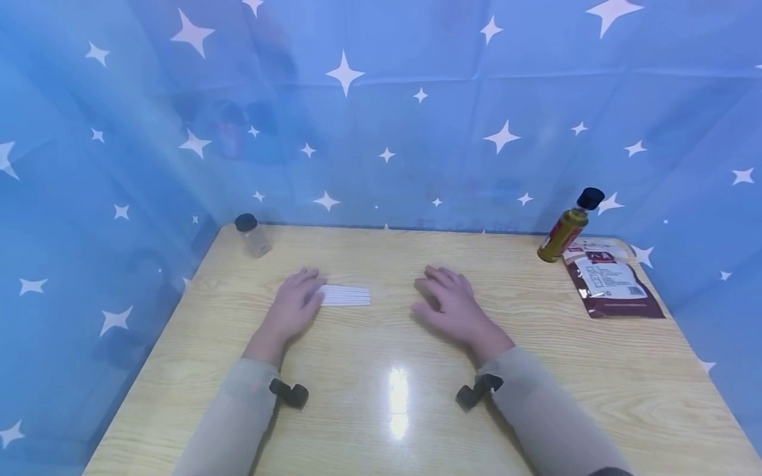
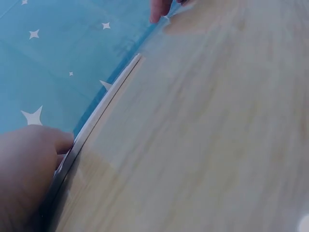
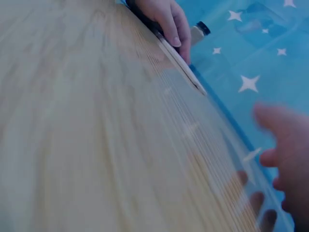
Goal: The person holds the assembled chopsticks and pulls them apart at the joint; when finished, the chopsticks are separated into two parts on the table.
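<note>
My left hand (image 1: 293, 305) lies over the left end of a flat white piece with thin dark parallel lines (image 1: 346, 295), thumb and fingers loosely bent. In the left wrist view the white piece (image 2: 104, 104) shows edge-on as a thin strip, and the left hand (image 2: 29, 169) is beside it. The hand covers part of it. My right hand (image 1: 450, 303) is spread over the table on the other side, with nothing between its fingers. In the right wrist view the right hand (image 3: 292, 164) is blurred at the edge, apart from the strip.
A small clear jar with a black lid (image 1: 256, 239) stands at the back left of the wooden table (image 1: 369, 357). At the back right are a bottle of yellow-green liquid (image 1: 562, 235) and brown-and-white packets (image 1: 616, 284). A blue star-patterned curtain (image 1: 381, 119) hangs behind.
</note>
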{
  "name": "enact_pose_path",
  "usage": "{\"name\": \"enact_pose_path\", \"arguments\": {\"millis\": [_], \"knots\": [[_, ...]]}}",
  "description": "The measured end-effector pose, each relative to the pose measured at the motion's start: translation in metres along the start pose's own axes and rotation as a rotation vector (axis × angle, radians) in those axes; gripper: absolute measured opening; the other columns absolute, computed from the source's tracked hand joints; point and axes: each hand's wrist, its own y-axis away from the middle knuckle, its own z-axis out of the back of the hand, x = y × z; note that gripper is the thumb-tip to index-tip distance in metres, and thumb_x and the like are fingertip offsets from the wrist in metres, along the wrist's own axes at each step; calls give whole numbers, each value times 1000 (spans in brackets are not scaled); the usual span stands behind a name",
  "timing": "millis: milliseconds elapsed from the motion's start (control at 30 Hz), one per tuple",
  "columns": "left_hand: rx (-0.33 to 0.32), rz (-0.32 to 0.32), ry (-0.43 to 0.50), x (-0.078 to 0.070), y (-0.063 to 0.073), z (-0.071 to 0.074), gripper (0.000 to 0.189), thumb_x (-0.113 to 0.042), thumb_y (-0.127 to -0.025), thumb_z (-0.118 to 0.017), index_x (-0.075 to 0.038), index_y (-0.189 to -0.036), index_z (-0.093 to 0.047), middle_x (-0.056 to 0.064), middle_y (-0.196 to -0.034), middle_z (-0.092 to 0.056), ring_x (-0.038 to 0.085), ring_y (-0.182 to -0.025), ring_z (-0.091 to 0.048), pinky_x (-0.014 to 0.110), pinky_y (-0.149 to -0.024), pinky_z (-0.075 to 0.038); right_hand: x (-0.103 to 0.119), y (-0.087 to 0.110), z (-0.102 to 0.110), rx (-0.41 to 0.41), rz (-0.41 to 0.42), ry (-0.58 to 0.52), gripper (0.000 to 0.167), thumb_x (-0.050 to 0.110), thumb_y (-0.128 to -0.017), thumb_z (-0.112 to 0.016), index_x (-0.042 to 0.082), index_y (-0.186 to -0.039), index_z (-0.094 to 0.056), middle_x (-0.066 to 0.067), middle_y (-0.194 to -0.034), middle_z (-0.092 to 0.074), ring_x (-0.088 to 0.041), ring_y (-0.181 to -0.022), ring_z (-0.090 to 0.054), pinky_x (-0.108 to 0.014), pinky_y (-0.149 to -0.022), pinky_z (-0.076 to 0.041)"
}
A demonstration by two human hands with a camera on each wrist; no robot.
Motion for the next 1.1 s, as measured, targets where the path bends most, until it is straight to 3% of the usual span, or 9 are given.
{"name": "enact_pose_path", "arguments": {"millis": [367, 733, 867, 1100], "knots": [[-22, 37, -1, 0, 0, -2, 39, -19, -114, -45, -8, -146, -64, 14, -162, -48, 37, -157, -30, 56, -128, -19, 27, -20, -24, -39, -39, 38, 49, 51, -106, -59, 19, -142, -68, -13, -163, -47, -41, -154, -33, -63, -127, -10], [-54, 21, 7, 1, -2, -1, 37, -16, -113, -48, -7, -144, -65, 16, -161, -49, 38, -156, -32, 57, -128, -21, 64, -51, -49, -72, -90, 36, 44, 45, -108, -54, 20, -140, -70, -10, -157, -53, -38, -151, -36, -56, -127, -14], [-54, 29, 8, 2, -2, 0, 37, -16, -113, -49, -8, -144, -65, 15, -161, -50, 37, -156, -32, 56, -128, -21, 75, -60, -56, -120, -85, 24, 38, 42, -107, -58, 21, -134, -74, -9, -152, -59, -37, -148, -41, -58, -126, -18], [-53, 25, 2, 0, 0, -1, 37, -14, -112, -49, -5, -144, -65, 16, -160, -50, 39, -156, -33, 55, -128, -22, 87, -65, -66, -133, -66, 65, 24, 33, -107, -65, 21, -122, -80, -6, -144, -65, -36, -141, -50, -58, -124, -26]]}}
